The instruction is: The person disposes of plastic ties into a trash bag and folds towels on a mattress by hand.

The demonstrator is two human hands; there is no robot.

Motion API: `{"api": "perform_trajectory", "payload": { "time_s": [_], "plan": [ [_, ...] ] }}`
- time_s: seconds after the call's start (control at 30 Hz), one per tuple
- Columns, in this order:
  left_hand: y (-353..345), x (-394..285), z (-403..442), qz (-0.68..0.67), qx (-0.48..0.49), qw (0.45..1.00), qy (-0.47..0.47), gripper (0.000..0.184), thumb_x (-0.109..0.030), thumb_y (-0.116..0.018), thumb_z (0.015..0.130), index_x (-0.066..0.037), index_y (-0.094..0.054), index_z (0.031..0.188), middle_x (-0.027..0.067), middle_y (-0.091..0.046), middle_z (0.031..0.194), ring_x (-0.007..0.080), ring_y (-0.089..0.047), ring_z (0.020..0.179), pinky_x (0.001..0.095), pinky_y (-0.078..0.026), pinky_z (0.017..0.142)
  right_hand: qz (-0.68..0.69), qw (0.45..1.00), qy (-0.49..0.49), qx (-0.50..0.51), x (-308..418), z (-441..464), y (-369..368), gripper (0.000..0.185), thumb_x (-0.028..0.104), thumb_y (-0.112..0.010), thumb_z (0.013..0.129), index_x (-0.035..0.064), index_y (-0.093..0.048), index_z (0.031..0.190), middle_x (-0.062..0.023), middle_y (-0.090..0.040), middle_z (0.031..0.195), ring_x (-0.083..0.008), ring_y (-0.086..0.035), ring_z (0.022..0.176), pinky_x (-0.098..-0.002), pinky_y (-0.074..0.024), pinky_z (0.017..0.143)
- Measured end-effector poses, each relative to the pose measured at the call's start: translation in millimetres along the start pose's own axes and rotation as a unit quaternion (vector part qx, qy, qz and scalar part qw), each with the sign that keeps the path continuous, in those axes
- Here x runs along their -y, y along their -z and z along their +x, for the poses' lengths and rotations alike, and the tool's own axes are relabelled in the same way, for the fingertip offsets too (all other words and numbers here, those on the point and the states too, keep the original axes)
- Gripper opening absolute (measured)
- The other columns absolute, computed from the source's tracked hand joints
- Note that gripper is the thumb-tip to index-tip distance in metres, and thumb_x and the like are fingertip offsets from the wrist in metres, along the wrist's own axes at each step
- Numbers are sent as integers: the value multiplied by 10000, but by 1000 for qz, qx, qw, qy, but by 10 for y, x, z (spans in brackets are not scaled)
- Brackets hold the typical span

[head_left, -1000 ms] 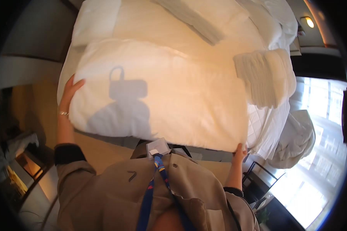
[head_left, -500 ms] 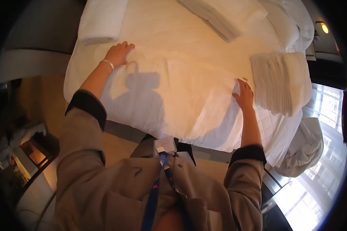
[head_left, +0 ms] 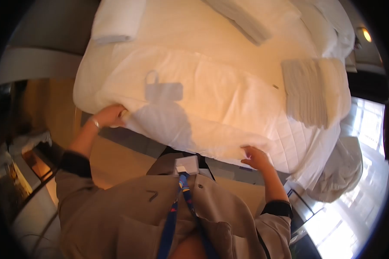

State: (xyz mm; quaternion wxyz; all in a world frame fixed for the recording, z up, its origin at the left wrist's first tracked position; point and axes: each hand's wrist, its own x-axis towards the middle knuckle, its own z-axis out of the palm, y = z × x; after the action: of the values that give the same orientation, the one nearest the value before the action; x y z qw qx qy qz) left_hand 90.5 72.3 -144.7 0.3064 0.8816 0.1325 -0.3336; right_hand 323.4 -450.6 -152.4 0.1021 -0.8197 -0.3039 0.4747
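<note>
A white sheet (head_left: 220, 108) lies wrinkled over the near part of the bed, its near edge lifted or folded along the front. My left hand (head_left: 110, 115) is closed round the sheet's edge at the near left side of the bed, a pale band on its wrist. At the near right, my right hand (head_left: 256, 158) pinches the same edge between thumb and fingers, partly blurred. Between the hands, my shadow falls across the cloth.
A stack of folded white linen (head_left: 306, 93) sits on the bed's right side. Folded white cloth (head_left: 118, 21) lies at the far left, another folded piece (head_left: 240, 19) farther back. A grey-white bundle (head_left: 339, 170) stands beside the bed near the bright window. A small dark item (head_left: 275, 86) lies near the stack.
Both hands have come back toward me, from lying on top of the sheet to its near edge. The near part of the sheet has been drawn and folded toward my body.
</note>
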Motion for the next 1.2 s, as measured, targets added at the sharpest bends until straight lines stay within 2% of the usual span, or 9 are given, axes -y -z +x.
{"api": "perform_trajectory", "payload": {
  "time_s": [0.1,0.27,0.37,0.43,0.57,0.67,0.87,1.03,1.2],
  "plan": [
    [290,337,506,68,-189,979,25,252,-262,-542,807,-25,-583,736,167,-594,723,323,-577,699,419,-448,650,-70,990,36,-115,-397,572,391,355,90,-655,731,144,-567,1071,-93,-598,916,-274,-579,856,-355,-466,718],
    [1027,275,1483,195,-326,922,-81,431,-141,-695,694,-121,-511,1084,77,-514,1072,277,-517,990,355,-435,800,-199,900,83,-378,-152,1465,1308,407,71,-669,711,99,-538,1095,-105,-558,1078,-312,-540,978,-370,-438,824],
    [1238,182,1834,264,-203,935,-123,590,-163,-749,630,-137,-482,1155,83,-561,1031,286,-548,956,370,-440,797,-228,930,-18,-288,-45,1698,1568,452,140,-725,649,76,-541,1057,-120,-569,1017,-292,-551,951,-391,-441,795],
    [1385,89,1863,232,-44,971,39,506,-228,-730,654,-126,-536,1111,93,-617,954,301,-582,899,396,-444,782,-245,947,-60,-197,-53,1706,1729,501,202,-739,635,93,-538,1080,-106,-582,1001,-282,-552,961,-382,-440,800],
    [1308,182,1513,347,19,938,18,357,-256,-704,675,-104,-605,983,98,-636,878,309,-593,867,390,-442,796,-222,971,-47,-68,-404,1426,1614,448,312,-712,667,123,-550,1039,-104,-616,911,-275,-581,912,-391,-457,750],
    [1400,174,1189,195,-29,980,-10,232,-236,-637,744,-95,-635,929,103,-638,931,303,-587,907,384,-443,801,-302,939,-108,-122,-150,1139,1586,325,311,-664,721,125,-551,962,-120,-621,839,-310,-597,827,-427,-463,686],
    [2068,228,1274,233,-370,899,-36,221,-163,-558,794,-147,-606,1009,96,-631,953,312,-580,894,381,-469,736,-337,840,-114,-409,-306,1286,2457,280,354,-614,777,150,-545,957,-103,-634,902,-324,-594,865,-449,-459,688],
    [2654,-370,1191,241,-386,891,-11,315,-294,-591,832,2,-609,940,152,-630,908,298,-591,833,351,-458,763,-365,805,-121,-452,3,1304,2990,197,296,-557,832,152,-523,962,-105,-627,921,-338,-582,876,-457,-450,693],
    [2127,-48,877,181,-396,898,-67,229,-149,-584,807,-80,-584,1025,117,-625,938,315,-585,835,362,-462,717,-336,821,-16,-460,186,813,2594,152,157,-558,809,122,-529,955,-141,-613,888,-353,-581,841,-428,-461,683]
  ]
}}
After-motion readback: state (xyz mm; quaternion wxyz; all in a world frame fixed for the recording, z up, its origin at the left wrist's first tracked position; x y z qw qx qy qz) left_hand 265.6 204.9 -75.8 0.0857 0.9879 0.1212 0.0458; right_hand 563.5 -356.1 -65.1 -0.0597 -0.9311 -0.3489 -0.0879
